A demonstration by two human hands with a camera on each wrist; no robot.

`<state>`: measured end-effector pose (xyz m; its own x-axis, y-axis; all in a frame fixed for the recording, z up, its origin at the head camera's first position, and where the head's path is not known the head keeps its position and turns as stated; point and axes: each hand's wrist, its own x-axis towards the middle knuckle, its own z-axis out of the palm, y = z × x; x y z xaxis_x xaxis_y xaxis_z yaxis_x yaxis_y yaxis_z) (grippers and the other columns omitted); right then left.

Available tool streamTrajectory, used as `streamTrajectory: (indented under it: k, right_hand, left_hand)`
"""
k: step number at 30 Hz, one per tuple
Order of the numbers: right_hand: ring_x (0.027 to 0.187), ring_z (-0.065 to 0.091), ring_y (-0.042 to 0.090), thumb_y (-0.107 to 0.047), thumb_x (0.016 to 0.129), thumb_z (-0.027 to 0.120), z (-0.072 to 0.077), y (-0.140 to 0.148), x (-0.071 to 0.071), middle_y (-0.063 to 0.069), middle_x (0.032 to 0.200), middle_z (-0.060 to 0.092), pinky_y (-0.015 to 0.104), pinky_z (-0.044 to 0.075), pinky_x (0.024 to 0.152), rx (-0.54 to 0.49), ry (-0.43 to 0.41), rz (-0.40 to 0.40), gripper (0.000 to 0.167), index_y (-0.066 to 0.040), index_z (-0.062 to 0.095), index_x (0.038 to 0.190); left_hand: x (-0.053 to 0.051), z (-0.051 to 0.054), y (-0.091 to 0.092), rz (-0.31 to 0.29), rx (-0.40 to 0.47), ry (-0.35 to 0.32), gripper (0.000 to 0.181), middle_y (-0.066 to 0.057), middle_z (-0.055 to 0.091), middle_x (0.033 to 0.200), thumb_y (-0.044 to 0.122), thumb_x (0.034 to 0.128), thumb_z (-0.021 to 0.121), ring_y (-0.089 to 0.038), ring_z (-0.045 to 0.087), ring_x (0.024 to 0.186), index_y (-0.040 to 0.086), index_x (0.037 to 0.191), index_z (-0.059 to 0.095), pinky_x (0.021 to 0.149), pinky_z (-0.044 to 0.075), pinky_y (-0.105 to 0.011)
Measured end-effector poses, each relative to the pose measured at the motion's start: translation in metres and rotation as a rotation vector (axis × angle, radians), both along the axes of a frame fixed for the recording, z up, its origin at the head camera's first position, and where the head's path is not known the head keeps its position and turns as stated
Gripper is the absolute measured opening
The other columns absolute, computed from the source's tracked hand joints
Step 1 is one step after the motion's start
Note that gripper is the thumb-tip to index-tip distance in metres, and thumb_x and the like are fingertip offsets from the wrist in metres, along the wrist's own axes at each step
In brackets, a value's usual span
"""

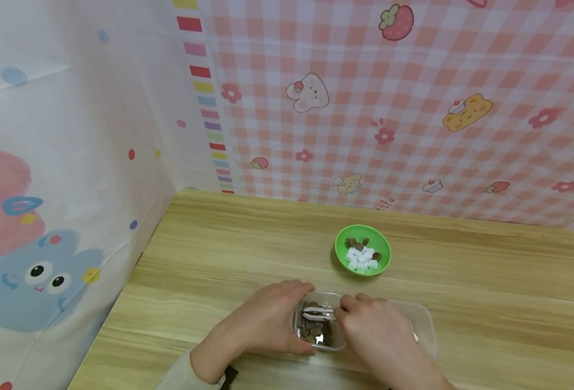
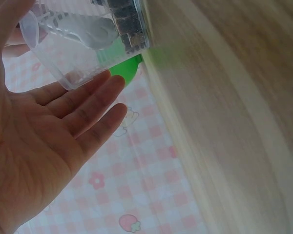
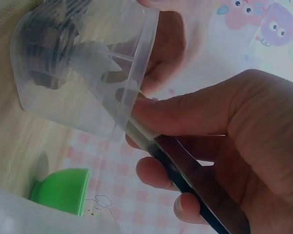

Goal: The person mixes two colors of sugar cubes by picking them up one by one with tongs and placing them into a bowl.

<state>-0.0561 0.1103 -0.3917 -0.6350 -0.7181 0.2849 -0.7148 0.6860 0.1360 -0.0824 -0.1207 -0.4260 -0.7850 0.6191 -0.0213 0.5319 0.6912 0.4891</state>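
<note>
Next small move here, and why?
Probably squeeze the tongs on one of the brown cubes: the right hand has the tips inside the tub, the left hand holds the tub, and the bowl has a few brown cubes beside white ones. Can't tell if one is already pinched.
</note>
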Motion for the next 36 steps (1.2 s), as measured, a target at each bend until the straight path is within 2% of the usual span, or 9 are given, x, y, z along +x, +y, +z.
streamTrajectory:
  k: [13,22,30,36]
  right_hand:
    - [0.056,0.052,0.018,-0.005,0.061,0.078,-0.001,-0.005,0.007,0.000,0.069,0.056,0.031,0.042,0.043,-0.034,0.030,-0.068,0.016,-0.007,0.070,0.074]
    - [0.057,0.052,0.019,-0.007,0.063,0.075,0.001,-0.004,0.007,-0.001,0.069,0.054,0.034,0.043,0.045,-0.013,-0.033,-0.070,0.013,-0.009,0.068,0.073]
    - [0.059,0.053,0.020,-0.009,0.060,0.078,0.000,-0.008,0.010,0.002,0.073,0.057,0.032,0.043,0.045,-0.005,0.010,-0.095,0.019,-0.007,0.070,0.078]
    - [0.061,0.055,0.020,-0.010,0.061,0.080,0.005,-0.006,0.012,0.003,0.076,0.060,0.033,0.046,0.048,0.013,-0.005,-0.115,0.023,-0.007,0.071,0.081]
  left_hand:
    - [0.000,0.000,0.002,0.009,-0.006,0.008,0.097,0.001,0.067,0.128,0.053,0.0651,0.095,-0.014,0.063,0.116,0.010,0.143,0.058,0.103,0.052,-0.036]
    - [0.000,-0.001,0.001,0.005,-0.012,0.018,0.095,-0.002,0.067,0.129,0.053,0.0655,0.095,-0.017,0.063,0.118,0.009,0.142,0.058,0.104,0.052,-0.037]
    - [0.001,0.000,0.001,0.005,-0.013,0.019,0.095,0.001,0.068,0.125,0.053,0.0652,0.096,-0.014,0.063,0.113,0.009,0.141,0.059,0.102,0.053,-0.036]
    - [0.001,0.000,0.001,-0.001,-0.031,0.030,0.095,0.000,0.068,0.126,0.054,0.0665,0.095,-0.017,0.064,0.116,0.009,0.141,0.059,0.104,0.051,-0.037]
